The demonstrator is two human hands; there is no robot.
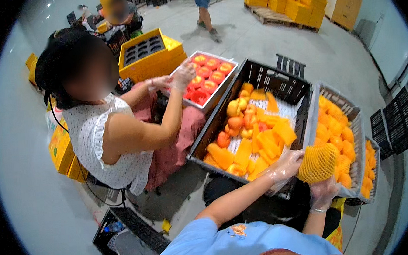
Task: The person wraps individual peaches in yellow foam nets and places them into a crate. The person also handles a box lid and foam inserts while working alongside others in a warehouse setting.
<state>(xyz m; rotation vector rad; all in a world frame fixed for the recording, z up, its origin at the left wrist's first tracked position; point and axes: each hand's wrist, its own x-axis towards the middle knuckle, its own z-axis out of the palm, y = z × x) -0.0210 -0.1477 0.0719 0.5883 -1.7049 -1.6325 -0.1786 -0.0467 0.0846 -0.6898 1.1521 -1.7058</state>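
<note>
Both my hands wear clear plastic gloves. A yellow foam net sleeve (317,163), bulging as if around a fruit, sits between them. My right hand (323,192) supports it from below. With its fingers, my left hand (286,168) grips the sleeve's left edge. Whether a fruit is inside is hidden by the mesh. Under my left hand stands a black plastic crate (274,70) holding peach-like fruits (236,122) and loose foam sleeves (276,137). Beside it on the right, a grey plastic crate (355,114) is full of fruits in yellow sleeves (333,126).
A co-worker (120,139) sits at left, gloved hands at a white box of red-wrapped fruits (209,76). Behind are yellow cartons (154,57) with a black moulded tray. Another crate (373,152) stands far right. A person walks beyond, near a pallet of cartons (288,15).
</note>
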